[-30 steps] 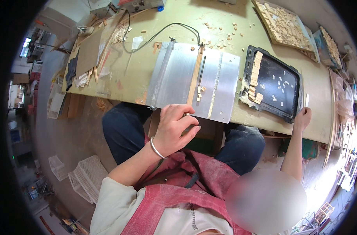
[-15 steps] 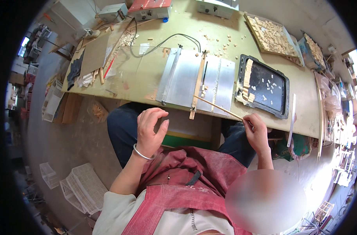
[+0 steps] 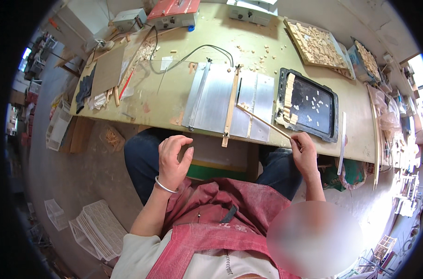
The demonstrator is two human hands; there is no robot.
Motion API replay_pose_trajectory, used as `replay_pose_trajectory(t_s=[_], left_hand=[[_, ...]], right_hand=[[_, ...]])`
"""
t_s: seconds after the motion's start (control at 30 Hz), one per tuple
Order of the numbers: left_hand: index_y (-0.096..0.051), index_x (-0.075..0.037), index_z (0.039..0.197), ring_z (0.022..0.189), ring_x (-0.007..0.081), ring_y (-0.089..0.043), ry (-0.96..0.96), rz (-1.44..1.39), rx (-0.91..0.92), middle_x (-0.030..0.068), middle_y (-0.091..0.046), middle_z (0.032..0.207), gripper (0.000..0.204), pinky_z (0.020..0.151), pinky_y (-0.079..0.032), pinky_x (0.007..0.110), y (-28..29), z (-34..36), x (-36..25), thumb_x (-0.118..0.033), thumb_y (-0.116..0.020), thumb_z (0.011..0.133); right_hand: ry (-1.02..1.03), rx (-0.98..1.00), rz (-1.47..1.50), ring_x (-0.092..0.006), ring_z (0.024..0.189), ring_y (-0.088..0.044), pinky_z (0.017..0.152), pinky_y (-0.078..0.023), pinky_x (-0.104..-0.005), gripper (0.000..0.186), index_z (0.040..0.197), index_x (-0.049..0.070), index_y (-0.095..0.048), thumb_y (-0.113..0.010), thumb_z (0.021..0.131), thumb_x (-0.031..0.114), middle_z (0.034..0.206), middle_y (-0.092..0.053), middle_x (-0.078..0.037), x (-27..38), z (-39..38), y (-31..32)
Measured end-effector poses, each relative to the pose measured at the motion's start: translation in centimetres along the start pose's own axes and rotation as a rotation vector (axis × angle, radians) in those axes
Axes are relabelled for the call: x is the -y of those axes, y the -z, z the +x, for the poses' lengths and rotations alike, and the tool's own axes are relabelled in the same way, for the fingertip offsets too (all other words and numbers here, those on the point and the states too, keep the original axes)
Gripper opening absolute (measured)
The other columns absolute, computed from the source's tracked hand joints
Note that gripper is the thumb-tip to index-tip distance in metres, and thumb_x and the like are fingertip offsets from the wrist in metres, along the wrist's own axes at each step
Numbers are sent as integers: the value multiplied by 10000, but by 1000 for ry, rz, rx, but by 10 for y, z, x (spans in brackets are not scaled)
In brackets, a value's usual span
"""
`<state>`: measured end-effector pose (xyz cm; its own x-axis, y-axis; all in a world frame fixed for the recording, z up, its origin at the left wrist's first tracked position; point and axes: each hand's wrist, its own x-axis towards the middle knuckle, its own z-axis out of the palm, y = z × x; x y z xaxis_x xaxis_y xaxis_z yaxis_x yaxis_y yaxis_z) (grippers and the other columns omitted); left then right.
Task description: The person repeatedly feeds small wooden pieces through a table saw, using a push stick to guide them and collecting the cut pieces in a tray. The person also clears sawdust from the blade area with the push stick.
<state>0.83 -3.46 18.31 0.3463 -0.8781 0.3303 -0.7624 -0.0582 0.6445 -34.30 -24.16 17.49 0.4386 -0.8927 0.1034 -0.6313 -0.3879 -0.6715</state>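
While the right hand (image 3: 304, 151) closes its grip on one end of a thin wooden stick (image 3: 267, 123), the far end reaches over a metal plate (image 3: 211, 100) on the desk (image 3: 206, 28), beside a wooden strip (image 3: 231, 107). The left hand (image 3: 173, 158), its grip empty and loosely open, hangs before the near edge. Rightward, a black tray (image 3: 335, 111) bears lined-up wooden blocks (image 3: 289, 90).

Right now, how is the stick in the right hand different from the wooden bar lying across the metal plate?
The stick looks thinner than the wooden bar. The right hand holds the stick, while neither hand touches the bar on the metal plate. In the picture, the stick slants sideways; the bar runs nearly up and down. Both are long and light brown.
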Motion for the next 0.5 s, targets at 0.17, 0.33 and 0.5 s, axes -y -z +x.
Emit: replay_pose_trajectory(t_s=[0.17, 0.33, 0.5], left_hand=[[-686, -66, 1100, 1094, 310, -649, 13, -1, 25, 100, -703, 1127, 203, 1020, -445, 433, -3, 0, 2, -104, -727, 905], [-685, -65, 1096, 1089, 311, -651, 22, 20, 40, 103, -703, 1119, 201, 1018, -448, 434, -4, -2, 2, -92, -724, 901], [-690, -62, 1093, 1094, 304, -652, 17, 14, 82, 104, -705, 1115, 199, 1032, -443, 433, -14, 1, -1, -90, -725, 899]], right_hand=[[41, -7, 15, -340, 832, -649, 755, -512, -409, 62, 1006, -8, -671, -673, 965, 40, 924, -631, -166, -15, 16, -3], [15, -15, 17, -362, 860, -664, 772, -520, -412, 80, 1003, -15, -673, -670, 966, 56, 943, -661, -187, -28, 41, -9], [82, -320, -142, -408, 913, -669, 801, -535, -473, 113, 999, 22, -691, -649, 993, 127, 985, -681, -192, -56, 109, -27]])
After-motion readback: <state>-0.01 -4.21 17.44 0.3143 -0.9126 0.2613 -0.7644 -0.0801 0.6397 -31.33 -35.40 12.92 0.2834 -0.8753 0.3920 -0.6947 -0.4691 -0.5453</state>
